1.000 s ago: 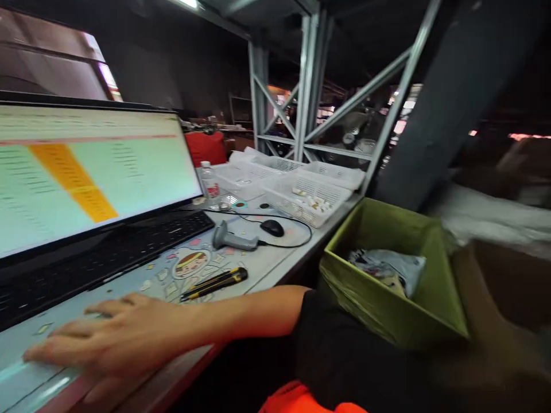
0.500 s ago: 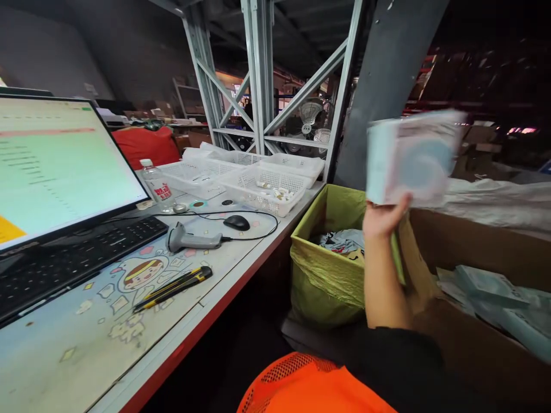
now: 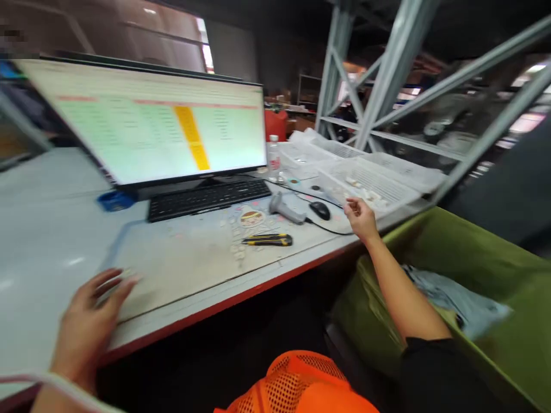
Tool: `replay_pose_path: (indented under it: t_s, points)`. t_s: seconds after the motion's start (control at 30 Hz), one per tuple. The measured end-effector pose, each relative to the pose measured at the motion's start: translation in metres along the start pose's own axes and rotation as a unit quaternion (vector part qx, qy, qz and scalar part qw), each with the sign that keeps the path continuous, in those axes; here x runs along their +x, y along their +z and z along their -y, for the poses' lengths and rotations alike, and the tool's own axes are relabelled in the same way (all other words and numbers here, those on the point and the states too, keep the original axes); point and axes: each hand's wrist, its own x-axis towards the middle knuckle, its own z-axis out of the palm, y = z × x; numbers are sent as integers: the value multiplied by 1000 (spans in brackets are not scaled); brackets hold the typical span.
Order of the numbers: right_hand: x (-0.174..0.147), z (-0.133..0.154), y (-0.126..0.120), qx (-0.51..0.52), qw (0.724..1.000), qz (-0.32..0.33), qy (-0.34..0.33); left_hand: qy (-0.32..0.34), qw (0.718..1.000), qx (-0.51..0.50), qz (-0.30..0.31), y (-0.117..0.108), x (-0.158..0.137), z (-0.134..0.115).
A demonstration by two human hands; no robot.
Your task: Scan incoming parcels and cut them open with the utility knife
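My left hand (image 3: 88, 315) is over the left front of the table, fingers bent and apart from the thumb, with no object visible in it. My right hand (image 3: 362, 220) hovers near the table's right front edge, fingers loosely curled with a gap to the thumb; I see nothing in it. Nearest to it are a black computer mouse (image 3: 320, 210) and a white plastic basket (image 3: 398, 198) holding small white pieces. A grey barcode scanner (image 3: 286, 209) and a yellow-and-black utility knife (image 3: 267, 240) lie between my hands.
A lit monitor (image 3: 163, 135) stands behind a black keyboard (image 3: 210, 197). Beside it are a clear bottle (image 3: 274, 155) and a blue object (image 3: 116, 200). Right of the table is a green-lined bin (image 3: 486, 235) with grey plastic bags (image 3: 465, 301). Metal rack posts (image 3: 383, 69) rise behind the baskets.
My view has swung left. My right hand, which held up a pale boxed pack above the bin, is now by the table edge without it. My left hand has come into view.
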Motion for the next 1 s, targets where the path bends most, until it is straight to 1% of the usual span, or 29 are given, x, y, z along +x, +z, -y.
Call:
replay_pose_path:
  t_s: [0.03,0.07,0.1,0.13,0.17,0.2,0.23,0.3,0.37,0.47,0.6,0.73,0.8,0.93,1.0]
  points:
    - [11,-4,24,-59,996,67,-28,-27,999,-41,-17,1,-1,5]
    - [20,-10,45,-116,984,122,-55,-21,996,-83,-29,3,-1,9]
    - [27,-18,63,-165,969,163,-80,-2,993,-119,-25,5,-1,13]
    - [34,-29,77,-204,956,187,-93,20,989,-145,-11,7,1,16]
    - [41,-42,90,-235,946,197,-102,25,984,-172,-32,9,3,19]
    - [47,-57,100,-258,939,200,-113,32,980,-192,-34,11,5,22]
    - [52,-73,109,-272,936,187,-118,37,977,-206,-37,11,7,25]
    - [60,-103,120,-284,933,182,-124,40,973,-222,-42,12,7,30]
    - [63,-126,124,-295,930,182,-120,39,972,-227,-41,12,5,33]
    - [61,-142,123,-309,928,177,-109,36,972,-231,-29,11,0,31]
    - [59,-141,122,-307,931,171,-99,31,971,-234,-21,9,0,30]
    - [61,-139,123,-290,936,166,-106,19,968,-248,-16,8,2,32]
    - [63,-141,124,-296,937,159,-96,14,968,-252,-11,9,2,34]
    - [65,-141,124,-320,931,161,-65,16,967,-253,-9,10,2,38]
    - [65,-139,124,-328,929,160,-65,19,967,-252,-9,10,3,41]
